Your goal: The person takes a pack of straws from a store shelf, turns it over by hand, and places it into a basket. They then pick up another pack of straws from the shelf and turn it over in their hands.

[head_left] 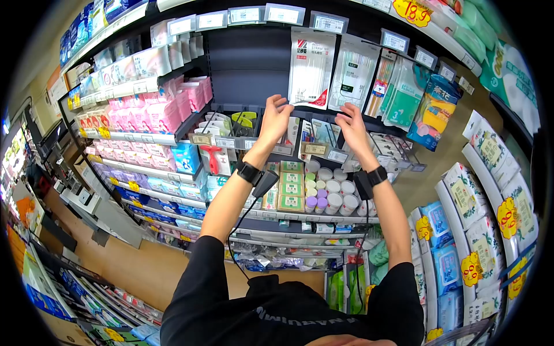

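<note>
My left hand is raised at the lower left corner of a white straw packet hanging on the rack. Its fingers are loosely bent and apart; whether a fingertip touches the packet I cannot tell. Near the bottom edge of a second hanging straw packet, my right hand is held up with its fingers curved and apart. Neither hand visibly holds anything. Below and between the hands sits a hanging bin of small packaged goods.
Pink packs fill the shelves at left. Teal packs and a blue-yellow pack hang at right. Lidded tubs and boxes stand on a lower shelf. Tissue packs line the right side. A cable runs from each wrist.
</note>
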The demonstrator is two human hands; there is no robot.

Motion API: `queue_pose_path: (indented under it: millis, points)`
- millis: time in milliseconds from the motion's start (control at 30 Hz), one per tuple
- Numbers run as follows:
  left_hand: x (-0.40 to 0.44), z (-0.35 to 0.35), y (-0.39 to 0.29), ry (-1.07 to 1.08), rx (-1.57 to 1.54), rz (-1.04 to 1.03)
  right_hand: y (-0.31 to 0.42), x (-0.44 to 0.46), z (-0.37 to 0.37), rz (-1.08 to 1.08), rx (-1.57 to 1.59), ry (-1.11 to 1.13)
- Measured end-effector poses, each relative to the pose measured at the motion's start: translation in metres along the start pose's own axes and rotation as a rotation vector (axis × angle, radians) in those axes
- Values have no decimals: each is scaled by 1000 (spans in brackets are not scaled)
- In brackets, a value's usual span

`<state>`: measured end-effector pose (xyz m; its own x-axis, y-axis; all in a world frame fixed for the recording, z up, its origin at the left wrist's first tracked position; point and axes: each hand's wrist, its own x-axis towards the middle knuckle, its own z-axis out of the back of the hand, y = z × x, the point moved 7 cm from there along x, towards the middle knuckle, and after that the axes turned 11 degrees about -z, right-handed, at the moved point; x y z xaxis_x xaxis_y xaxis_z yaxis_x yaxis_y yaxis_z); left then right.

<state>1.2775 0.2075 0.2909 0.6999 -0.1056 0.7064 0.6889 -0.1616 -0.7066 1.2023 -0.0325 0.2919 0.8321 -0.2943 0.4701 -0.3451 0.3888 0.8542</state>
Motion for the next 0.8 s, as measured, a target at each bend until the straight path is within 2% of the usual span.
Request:
queue_pose_path:
  millis: [100, 200, 300, 400, 500, 567, 733, 800]
  points:
    - [17, -5, 8, 30, 46, 84, -20, 32, -6, -49, -27, 7]
    - [33, -23, 22, 266, 54, 194, -36, 51, -26, -200, -174, 133]
    - [47, -29, 33, 298, 81, 221, -42, 62, -40, -262, -229, 177]
    - [61, -26, 50, 220, 269, 182, -50, 73, -46, -225, -169, 131]
    - [69, -25, 60, 227, 285, 217, -53, 80, -45, -169, -198, 28]
    - [71, -24, 66, 216, 246, 244, -54, 78, -54, -234, -117, 173]
    - [76, -21, 78, 197, 148, 241, -47, 74, -58, -269, -122, 197]
    - [67, -24, 66, 258, 78, 328, -52, 78, -56, -272, -101, 180]
